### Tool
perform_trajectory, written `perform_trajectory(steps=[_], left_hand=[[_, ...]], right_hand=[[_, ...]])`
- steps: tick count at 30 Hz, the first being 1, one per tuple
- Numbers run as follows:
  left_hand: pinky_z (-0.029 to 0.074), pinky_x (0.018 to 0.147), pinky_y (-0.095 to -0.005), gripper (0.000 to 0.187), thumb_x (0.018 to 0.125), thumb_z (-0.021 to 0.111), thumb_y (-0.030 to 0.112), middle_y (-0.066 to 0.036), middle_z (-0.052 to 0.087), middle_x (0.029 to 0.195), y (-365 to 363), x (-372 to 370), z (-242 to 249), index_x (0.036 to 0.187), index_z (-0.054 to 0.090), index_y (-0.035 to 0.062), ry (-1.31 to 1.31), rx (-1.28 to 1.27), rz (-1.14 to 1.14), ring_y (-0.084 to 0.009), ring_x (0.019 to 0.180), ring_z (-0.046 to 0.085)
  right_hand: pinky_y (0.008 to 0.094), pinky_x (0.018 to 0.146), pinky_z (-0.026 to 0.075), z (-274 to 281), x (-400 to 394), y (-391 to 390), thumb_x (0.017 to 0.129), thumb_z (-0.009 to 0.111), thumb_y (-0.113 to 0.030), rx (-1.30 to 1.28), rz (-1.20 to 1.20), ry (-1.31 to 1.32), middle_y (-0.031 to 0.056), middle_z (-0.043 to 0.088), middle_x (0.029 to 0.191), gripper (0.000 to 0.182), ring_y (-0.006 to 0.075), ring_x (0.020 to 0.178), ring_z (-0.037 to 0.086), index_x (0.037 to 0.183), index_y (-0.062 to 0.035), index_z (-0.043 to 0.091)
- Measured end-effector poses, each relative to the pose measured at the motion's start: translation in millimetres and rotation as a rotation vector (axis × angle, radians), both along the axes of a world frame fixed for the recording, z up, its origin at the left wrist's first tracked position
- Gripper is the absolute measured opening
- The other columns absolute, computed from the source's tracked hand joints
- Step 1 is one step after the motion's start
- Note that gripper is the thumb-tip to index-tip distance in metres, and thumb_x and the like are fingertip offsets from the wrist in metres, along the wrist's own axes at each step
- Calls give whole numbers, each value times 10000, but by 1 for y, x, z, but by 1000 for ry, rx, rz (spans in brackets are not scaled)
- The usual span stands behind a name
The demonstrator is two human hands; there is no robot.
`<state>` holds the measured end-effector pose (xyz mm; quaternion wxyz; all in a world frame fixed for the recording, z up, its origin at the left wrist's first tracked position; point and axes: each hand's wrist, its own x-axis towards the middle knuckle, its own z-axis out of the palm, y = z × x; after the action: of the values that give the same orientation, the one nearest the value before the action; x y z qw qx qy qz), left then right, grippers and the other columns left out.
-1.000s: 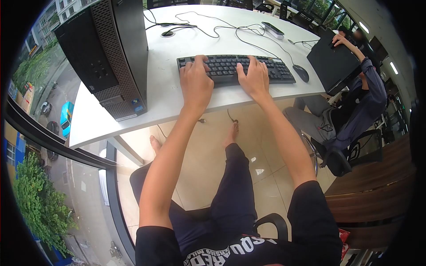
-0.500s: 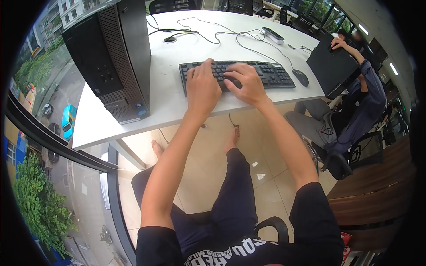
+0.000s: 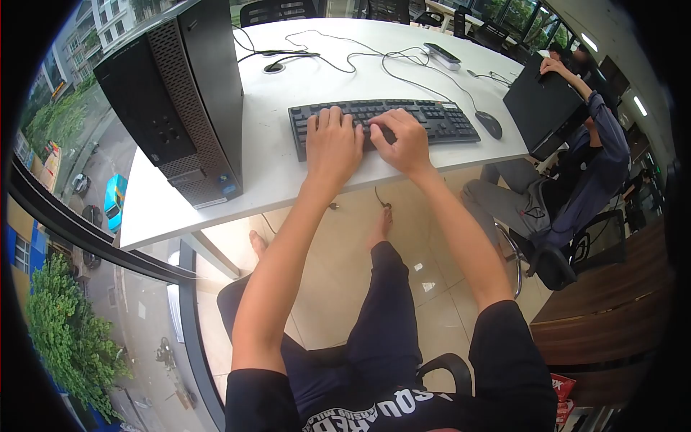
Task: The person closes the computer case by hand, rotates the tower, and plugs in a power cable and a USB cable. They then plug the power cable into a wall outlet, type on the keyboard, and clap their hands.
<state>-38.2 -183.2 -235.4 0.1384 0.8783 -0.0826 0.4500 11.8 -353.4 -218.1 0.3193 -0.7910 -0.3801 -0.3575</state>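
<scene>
A black keyboard [image 3: 450, 124] lies on the white table in front of me. My left hand [image 3: 335, 150] rests on its left part, fingers laid over the keys and slightly apart. Over the middle keys, my right hand [image 3: 404, 144] is bent at the knuckles, with its thumb pointing toward the left hand; its fingertips are partly hidden. Neither hand grasps anything. To the right of the keyboard sits a black mouse [image 3: 488, 125], its cable running back across the table.
At the left stands a black computer tower [image 3: 209, 108] near the window. Tangled cables and a phone-like device on a white box [image 3: 443, 57] lie farther back on the white table [image 3: 273, 144]. On the right, a seated person holds a second black computer case [image 3: 541, 108].
My right hand's fingers have drawn in and its blur is gone. The left fingers have settled lower on the keys. The view has shifted slightly.
</scene>
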Motion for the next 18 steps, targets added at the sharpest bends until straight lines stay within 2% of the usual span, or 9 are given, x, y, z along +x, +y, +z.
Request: perform_trajectory(steps=[4, 8, 13, 16, 18], left_hand=[[400, 976, -431, 336, 1007, 628, 324, -102, 641, 1028, 1, 2, 0, 956, 751, 15, 19, -33, 8, -273, 1037, 566], [414, 996, -432, 309, 993, 661, 292, -118, 666, 1050, 1, -2, 3, 1043, 767, 6, 45, -21, 39, -290, 1062, 591], [411, 998, -441, 280, 961, 674, 265, -125, 667, 1019, 1, -4, 4, 1010, 774, 8, 79, 19, 90, -289, 1048, 587], [411, 997, -444, 269, 954, 674, 249, -127, 667, 1013, 2, -6, 6, 1036, 767, 10, 81, 3, 67, -293, 1028, 591], [411, 1000, -445, 269, 953, 672, 240, -128, 667, 1011, 3, -6, 6, 1063, 758, 9, 74, -12, 59, -296, 1024, 593]], right_hand=[[417, 826, 540, -1, 2, 2, 875, 728, -196, -26, -28, -179, 58, 703, 782, 131, 271, 760, 663, 844, -71, 748], [420, 837, 538, -3, 6, 2, 871, 748, -217, -85, -62, -150, 55, 713, 851, 157, 269, 819, 670, 840, -64, 750], [403, 866, 543, 2, -3, 4, 852, 765, -205, -27, -75, -96, 62, 737, 940, 162, 273, 869, 684, 820, -48, 743], [386, 830, 554, 3, -2, -3, 846, 766, -183, 17, 43, -228, 61, 739, 922, 136, 272, 863, 684, 821, -51, 745], [379, 796, 558, 1, -2, -4, 840, 765, -167, 3, 90, -160, 55, 734, 918, 118, 266, 880, 683, 812, -54, 747]])
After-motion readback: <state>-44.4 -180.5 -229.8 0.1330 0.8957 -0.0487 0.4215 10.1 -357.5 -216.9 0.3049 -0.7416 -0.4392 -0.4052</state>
